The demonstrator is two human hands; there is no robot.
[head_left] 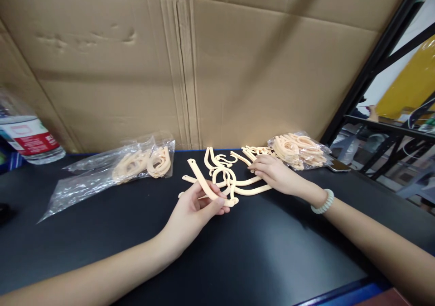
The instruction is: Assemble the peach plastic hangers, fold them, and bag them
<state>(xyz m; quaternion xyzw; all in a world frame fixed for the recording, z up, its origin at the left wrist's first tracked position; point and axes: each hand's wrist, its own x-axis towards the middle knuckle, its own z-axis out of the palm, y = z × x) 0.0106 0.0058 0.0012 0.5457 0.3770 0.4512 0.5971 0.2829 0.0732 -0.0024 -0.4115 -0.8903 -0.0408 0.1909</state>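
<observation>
My left hand (199, 206) is closed around a cream plastic hanger arm (203, 179), pinched near its lower end. The arm slants up to the left, with a small hole at its top tip. Other pieces lie partly hidden behind this hand. Over on the right, my right hand (272, 172) has its fingers bent down onto a cream hanger arm (240, 158) among loose pieces; its grip is partly hidden. Between the hands lie looped hanger parts (224, 172) and long curved arms (253, 190). A small cream hook (227, 160) rests behind them.
A clear bag of cream parts (159, 161) lies at the left, its loose plastic (78, 193) spread forward. Another filled bag (299, 150) sits at the right beside a phone (340, 165). A large bottle (30, 138) stands far left. Cardboard (254, 70) walls the back.
</observation>
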